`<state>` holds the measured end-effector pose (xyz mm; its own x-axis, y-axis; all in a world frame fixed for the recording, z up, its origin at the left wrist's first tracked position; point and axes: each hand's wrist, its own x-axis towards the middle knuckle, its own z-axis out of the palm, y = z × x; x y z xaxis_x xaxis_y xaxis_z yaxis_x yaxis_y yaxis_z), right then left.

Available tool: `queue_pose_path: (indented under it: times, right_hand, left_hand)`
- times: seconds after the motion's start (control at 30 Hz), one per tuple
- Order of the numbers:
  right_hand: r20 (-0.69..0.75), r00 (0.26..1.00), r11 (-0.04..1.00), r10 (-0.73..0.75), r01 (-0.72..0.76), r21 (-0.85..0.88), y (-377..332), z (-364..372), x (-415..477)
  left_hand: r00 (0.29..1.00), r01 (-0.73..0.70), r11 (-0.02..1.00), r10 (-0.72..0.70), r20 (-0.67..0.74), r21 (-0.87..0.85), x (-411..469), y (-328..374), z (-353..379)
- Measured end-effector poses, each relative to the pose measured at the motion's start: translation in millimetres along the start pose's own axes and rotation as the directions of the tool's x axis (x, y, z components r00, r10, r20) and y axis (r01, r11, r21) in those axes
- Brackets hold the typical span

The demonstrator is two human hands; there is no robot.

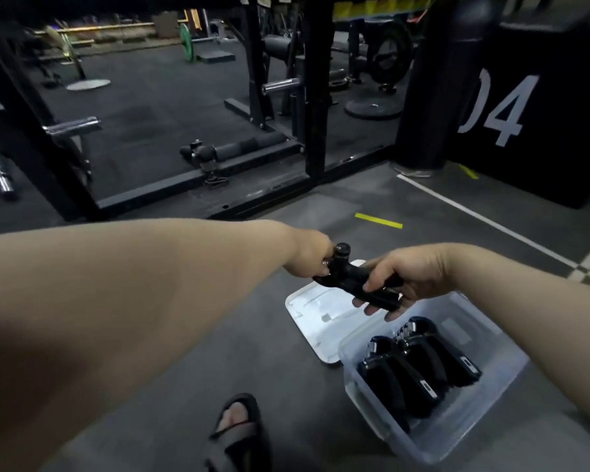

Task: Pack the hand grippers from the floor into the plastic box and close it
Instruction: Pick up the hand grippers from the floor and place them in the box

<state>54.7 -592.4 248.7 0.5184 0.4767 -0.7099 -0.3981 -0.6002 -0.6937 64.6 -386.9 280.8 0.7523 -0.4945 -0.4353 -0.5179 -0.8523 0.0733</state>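
A gym: squat rack (307, 97), weight plates (373, 109), rubber floor (133, 107).

Left arm extends from the left edge to frame centre. The left hand (309, 255) holds the top end of a hand gripper (349, 279). Right forearm enters from the lower right. The right hand (411, 277) is curled round the handles. One foot (234, 422) is at bottom centre.

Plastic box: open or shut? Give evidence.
Open: the plastic box is uncovered, its white lid lying on the floor beside it, hand grippers visible inside.
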Motion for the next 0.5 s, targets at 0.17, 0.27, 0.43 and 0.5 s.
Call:
queue_pose_path:
  times: [0.17,0.27,0.43,0.5]
  right_hand:
    - [-0.129,0.991,0.998,0.025,-0.031,-0.048,18.0,-2.6,-6.8]
    - [-0.251,0.968,1.0,0.017,-0.013,0.014,31.9,-2.8,-18.0]
    - [-0.463,0.886,0.994,0.031,-0.075,-0.076,39.3,-4.6,-52.0]
    - [-0.465,0.882,0.969,0.077,-0.177,-0.175,40.2,-10.7,-68.0]
  left_hand:
    - [0.999,-0.049,0.998,0.049,0.0,-0.032,30.3,6.4,22.9]
    - [0.994,-0.109,0.994,0.11,0.021,-0.02,44.9,16.7,12.2]
    - [0.976,-0.218,0.976,0.218,-0.004,-0.009,62.9,42.0,-7.1]
    - [0.963,-0.269,0.963,0.269,-0.02,-0.023,75.3,53.8,-14.4]
